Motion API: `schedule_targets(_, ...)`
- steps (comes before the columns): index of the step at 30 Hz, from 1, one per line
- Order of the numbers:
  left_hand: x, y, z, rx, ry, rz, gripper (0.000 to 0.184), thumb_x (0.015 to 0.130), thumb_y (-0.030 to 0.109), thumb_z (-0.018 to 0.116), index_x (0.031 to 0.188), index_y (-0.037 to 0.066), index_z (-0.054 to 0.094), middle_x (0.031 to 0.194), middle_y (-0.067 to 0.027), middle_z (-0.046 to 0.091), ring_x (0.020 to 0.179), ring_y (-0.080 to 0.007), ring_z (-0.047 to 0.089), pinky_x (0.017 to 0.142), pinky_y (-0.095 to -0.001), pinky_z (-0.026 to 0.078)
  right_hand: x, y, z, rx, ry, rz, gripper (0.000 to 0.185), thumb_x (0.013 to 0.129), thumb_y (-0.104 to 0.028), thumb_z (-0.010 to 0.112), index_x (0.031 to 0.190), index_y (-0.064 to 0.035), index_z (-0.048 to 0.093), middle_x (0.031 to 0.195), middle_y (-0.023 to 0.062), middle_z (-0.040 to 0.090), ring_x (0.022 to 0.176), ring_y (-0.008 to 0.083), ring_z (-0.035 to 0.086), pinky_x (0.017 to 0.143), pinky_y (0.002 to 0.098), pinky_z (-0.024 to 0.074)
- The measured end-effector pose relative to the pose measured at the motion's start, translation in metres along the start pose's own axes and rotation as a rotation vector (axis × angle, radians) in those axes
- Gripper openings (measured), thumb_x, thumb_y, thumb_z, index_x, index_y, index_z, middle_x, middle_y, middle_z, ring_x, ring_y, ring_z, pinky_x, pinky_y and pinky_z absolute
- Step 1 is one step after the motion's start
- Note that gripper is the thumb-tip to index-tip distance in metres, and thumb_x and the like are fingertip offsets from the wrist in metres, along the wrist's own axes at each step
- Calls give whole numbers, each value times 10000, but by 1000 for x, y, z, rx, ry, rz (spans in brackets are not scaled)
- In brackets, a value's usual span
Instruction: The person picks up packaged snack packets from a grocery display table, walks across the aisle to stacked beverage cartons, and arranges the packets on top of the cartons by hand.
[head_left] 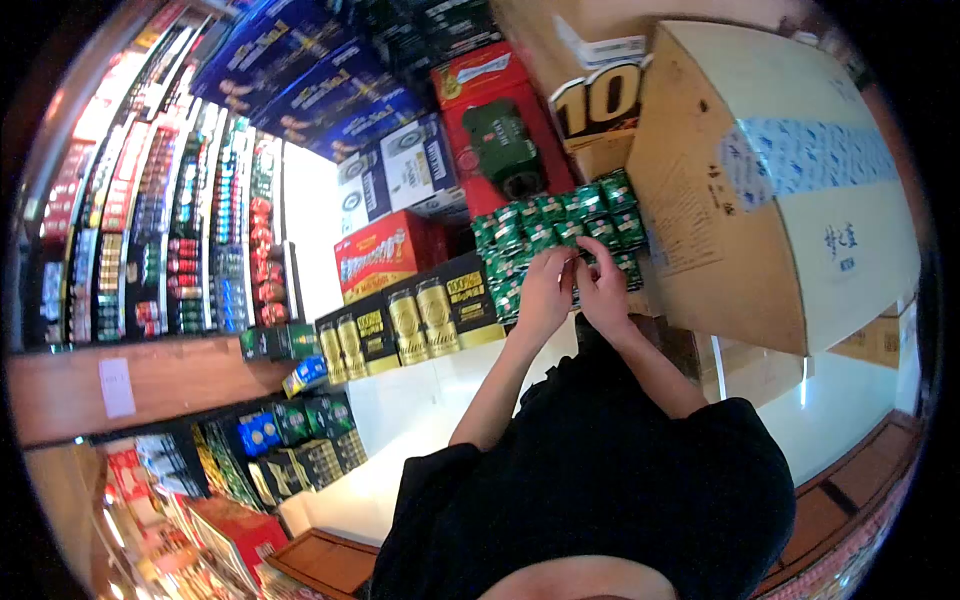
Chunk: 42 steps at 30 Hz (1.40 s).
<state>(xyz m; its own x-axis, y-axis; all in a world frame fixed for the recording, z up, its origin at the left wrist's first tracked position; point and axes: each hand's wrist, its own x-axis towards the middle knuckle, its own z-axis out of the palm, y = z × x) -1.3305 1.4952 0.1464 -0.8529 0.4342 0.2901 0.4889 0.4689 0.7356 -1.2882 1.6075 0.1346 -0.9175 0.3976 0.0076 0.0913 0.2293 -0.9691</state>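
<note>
Several rows of small shiny green packets (540, 237) lie side by side on a stack in front of my body. Both of my hands are over the near part of these rows, close to each other. My left hand (546, 292) has its fingers bent and pressed together at the tips; whatever may be between them is too small to make out. My right hand (603, 290) faces it, with the index finger stretched out over the packets and apart from the thumb. A dark green rounded pack (504, 145) rests on a red box (474, 75) just beyond the packets.
A large taped carton (720, 215) stands close on the right. Gold-and-black beer can cartons (420, 318) and a red carton (385, 255) are on the left. Blue cartons (310, 85) are stacked behind. Shelves of cans (165, 220) line the far left.
</note>
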Motion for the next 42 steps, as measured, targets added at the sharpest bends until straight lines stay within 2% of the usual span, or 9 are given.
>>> schedule_targets(3,-57,-1,-32,-39,18,-225,382,799,-13,564,1177,28,523,1011,-181,596,984,-351,555,832,-411,458,-17,-14,29,47,-244,97,345,869,-138,547,1198,-41,516,1001,144,645,666,245,613,629,351,488)
schedule_targets(4,-77,-2,-45,-69,67,-219,440,810,-23,549,1241,40,487,996,-172,604,939,-332,580,814,-398,468,-27,-18,44,27,-248,-54,333,863,-122,546,1182,-26,525,974,146,655,706,253,634,643,347,496)
schedule_targets(7,-142,-1,-80,-194,176,-471,423,824,-24,540,1239,34,489,983,-167,617,886,-310,602,786,-376,480,-61,-33,84,10,-490,-205,288,848,-91,544,1122,-3,559,967,152,660,760,267,651,668,350,503)
schedule_targets(14,-300,2,-137,-139,558,-713,318,838,-10,560,1153,19,526,964,-130,637,841,-208,623,758,-318,499,-180,-56,179,-156,-1095,-369,213,799,-91,564,987,-8,620,839,151,666,741,293,648,661,360,502)
schedule_targets(15,-322,5,-144,-160,637,-715,320,834,22,564,1151,19,523,957,-158,633,842,-266,629,746,-345,503,-200,-60,191,-159,-1144,-386,206,791,-77,561,972,-2,628,810,149,664,718,276,648,641,351,501)
schedule_targets(20,-443,12,-163,-140,936,-851,218,833,35,576,1034,6,495,885,-166,637,809,-280,638,738,-359,508,-308,-73,244,-117,-1505,-441,237,775,-40,556,994,14,630,817,159,667,693,221,649,644,313,508)
schedule_targets(27,-571,38,-171,-126,1201,-1101,221,817,64,588,1004,5,485,850,-167,639,815,-301,645,710,-378,502,-442,-70,292,-178,-1902,-686,238,790,-71,553,997,20,628,812,172,667,703,249,666,649,318,517)
schedule_targets(37,-684,50,-191,-106,1682,-1370,184,823,62,539,989,17,473,825,-182,630,778,-348,630,677,-418,493,-597,-56,379,-187,-2392,-753,219,788,-131,567,970,-48,656,805,160,663,699,299,655,633,363,512)
schedule_targets(42,-773,25,-237,-16,1777,-1474,181,817,63,534,980,24,467,808,-172,627,765,-342,628,674,-424,489,-694,-69,444,-138,-2505,-785,207,830,-92,578,996,6,651,812,131,684,684,158,654,653,270,514)
